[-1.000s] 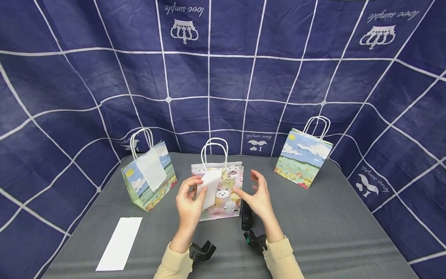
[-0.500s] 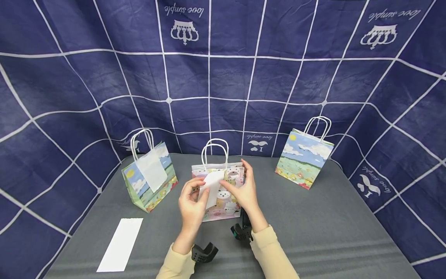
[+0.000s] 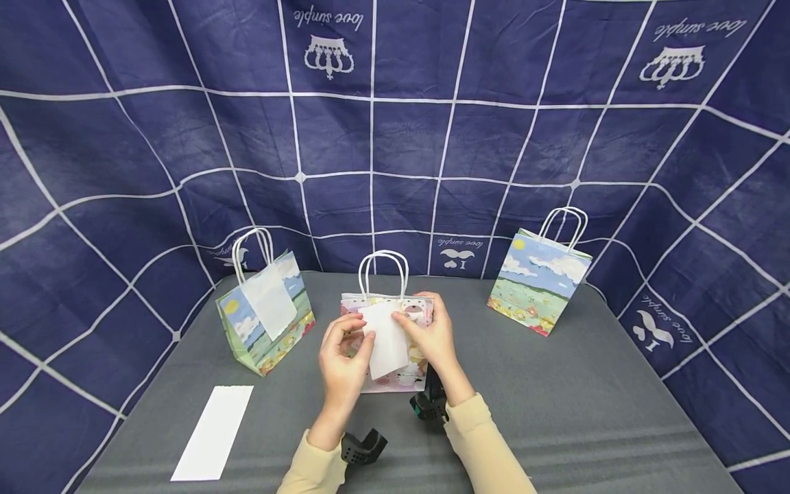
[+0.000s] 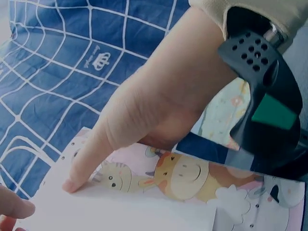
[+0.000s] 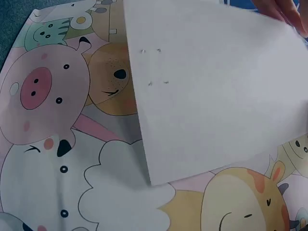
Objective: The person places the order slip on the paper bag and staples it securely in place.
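Observation:
A pink paper bag (image 3: 420, 357) printed with cartoon animals and fitted with white handles stands mid-table. A white sheet of paper (image 3: 387, 350) lies over its front, the lower edge lifted off at a slant. My left hand (image 3: 341, 365) holds the sheet's upper left edge between thumb and fingers. With its thumb on the sheet, my right hand (image 3: 437, 336) grips the bag's upper right side, the other fingers partly hidden behind the rim. In the left wrist view, that thumb (image 4: 79, 178) presses near the sheet's edge. Small paired marks show on the paper (image 5: 221, 91) in the right wrist view.
On the left, a landscape-print bag (image 3: 237, 329) has white paper (image 3: 269, 302) hanging on its front. A similar bag (image 3: 537, 281) stands back right. Another white strip (image 3: 212, 432) lies front left. Behind the grey table hangs a blue checked cloth (image 3: 407, 137).
My right hand has moved left onto the bag's upper right, its thumb now on the sheet. The sheet has turned flatter against the bag's front. The left hand has barely moved.

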Demonstrator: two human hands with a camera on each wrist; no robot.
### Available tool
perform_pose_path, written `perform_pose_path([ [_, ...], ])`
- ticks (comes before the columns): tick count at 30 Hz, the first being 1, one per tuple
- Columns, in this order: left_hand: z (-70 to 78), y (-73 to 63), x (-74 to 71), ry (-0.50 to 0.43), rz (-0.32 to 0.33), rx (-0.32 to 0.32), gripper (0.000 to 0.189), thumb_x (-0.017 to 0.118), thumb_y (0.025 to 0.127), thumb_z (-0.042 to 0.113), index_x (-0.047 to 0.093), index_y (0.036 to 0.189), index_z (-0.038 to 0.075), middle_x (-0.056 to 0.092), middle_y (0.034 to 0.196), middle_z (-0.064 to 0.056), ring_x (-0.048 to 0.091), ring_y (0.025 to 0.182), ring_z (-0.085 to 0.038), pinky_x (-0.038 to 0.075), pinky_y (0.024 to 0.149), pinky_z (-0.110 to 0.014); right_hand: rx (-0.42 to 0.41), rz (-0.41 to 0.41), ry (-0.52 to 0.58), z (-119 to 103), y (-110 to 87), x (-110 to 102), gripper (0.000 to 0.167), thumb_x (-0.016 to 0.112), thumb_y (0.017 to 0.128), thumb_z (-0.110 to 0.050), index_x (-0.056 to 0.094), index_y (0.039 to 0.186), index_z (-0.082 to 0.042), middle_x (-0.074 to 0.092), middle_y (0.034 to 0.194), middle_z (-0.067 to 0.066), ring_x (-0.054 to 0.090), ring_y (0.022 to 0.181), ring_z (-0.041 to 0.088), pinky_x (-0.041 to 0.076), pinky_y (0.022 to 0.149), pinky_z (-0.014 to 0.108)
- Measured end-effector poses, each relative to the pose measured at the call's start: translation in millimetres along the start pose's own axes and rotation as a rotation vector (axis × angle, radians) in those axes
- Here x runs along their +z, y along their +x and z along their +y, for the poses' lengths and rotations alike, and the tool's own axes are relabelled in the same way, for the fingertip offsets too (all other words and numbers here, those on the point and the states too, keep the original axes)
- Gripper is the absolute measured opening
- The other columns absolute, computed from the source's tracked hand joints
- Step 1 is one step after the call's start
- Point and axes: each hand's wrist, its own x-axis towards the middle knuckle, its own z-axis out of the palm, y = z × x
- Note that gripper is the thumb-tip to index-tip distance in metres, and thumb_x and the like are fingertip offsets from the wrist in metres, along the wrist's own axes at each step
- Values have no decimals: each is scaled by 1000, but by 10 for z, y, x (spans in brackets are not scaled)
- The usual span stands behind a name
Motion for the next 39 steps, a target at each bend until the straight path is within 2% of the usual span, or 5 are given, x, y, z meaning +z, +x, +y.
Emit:
perform_pose_path([
  [8,-154,36,-66,183,116,96,28,72,66,-18,61,90,-10,59,102,-25,50,98,-37,37,81,-32,-28,-11,0,-364,-91,-67,33,79,74,-7,54,93,3,58,77,10,50,66,8,44,58,24],
  [16,-414,25,-190,160,-99,-240,72,76,80,14,36,140,5,49,132,-16,41,126,-30,26,104,-51,2,-38,60,-330,-116,-86,29,77,77,-7,53,91,2,53,73,0,51,64,7,44,55,21],
  [20,-436,36,-216,123,-128,-278,55,76,79,13,51,126,1,58,108,-15,51,106,-25,33,97,-44,22,-53,89,-339,-157,-101,28,76,78,-6,53,91,2,53,72,-1,51,62,6,44,53,20],
  [29,-283,81,-212,-13,-160,-433,18,77,76,4,66,87,-4,62,69,-4,55,58,-8,47,49,-23,45,-90,159,-377,-270,-131,26,74,79,-3,52,92,3,54,71,0,52,60,6,46,52,22],
  [39,-140,106,-216,-59,-201,-469,14,76,76,1,66,82,-7,61,63,0,56,54,-9,48,46,-26,72,-90,182,-347,-362,-163,24,72,81,-4,52,93,2,59,76,2,58,62,10,50,53,25],
])
